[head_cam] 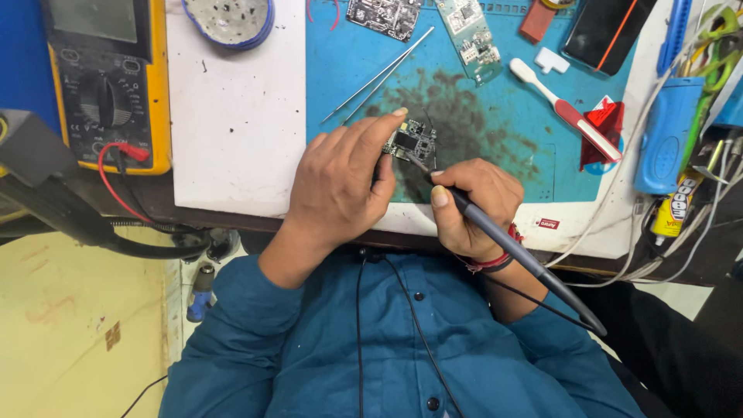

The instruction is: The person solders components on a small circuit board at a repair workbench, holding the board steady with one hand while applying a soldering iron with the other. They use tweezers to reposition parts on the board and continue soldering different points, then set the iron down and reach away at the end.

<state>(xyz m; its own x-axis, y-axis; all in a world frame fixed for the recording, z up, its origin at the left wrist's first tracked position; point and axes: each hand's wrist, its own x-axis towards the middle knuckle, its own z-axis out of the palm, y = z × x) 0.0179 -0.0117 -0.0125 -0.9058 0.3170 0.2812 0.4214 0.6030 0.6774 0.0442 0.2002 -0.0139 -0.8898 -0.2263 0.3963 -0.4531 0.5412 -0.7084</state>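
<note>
Looking down from the head camera, we record both hands at work over a stained blue work mat (511, 147); our left hand (340, 182) lies palm down with the fingers stretched forward, the fingertips pressing on the near left edge of a small circuit board (414, 141) and pinning it flat to the mat; nothing is enclosed in that hand, so its hold is a press and not a grasp. Our right hand (472, 203) is curled closed around a dark grey soldering iron (518, 251), held like a pen between thumb and fingers; its thin tip rests on or just above the board's near right corner, and we cannot tell which; its cable end runs back past the wrist, which carries a red thread band.

The board sits near the front of the mat, between the two hands, on the darkest patch of staining. Beyond it we note a pair of thin metal tweezers (379, 75) lying diagonally, two further circuit boards (385, 15) at the far edge, and a white and red toothbrush (565, 110) to the right. A white slab (236, 116) lies left of the mat; a yellow multimeter (108, 81) with a red lead stands well apart to the far left; a blue tool casing (667, 135) and tangled white cables occupy the right margin.
</note>
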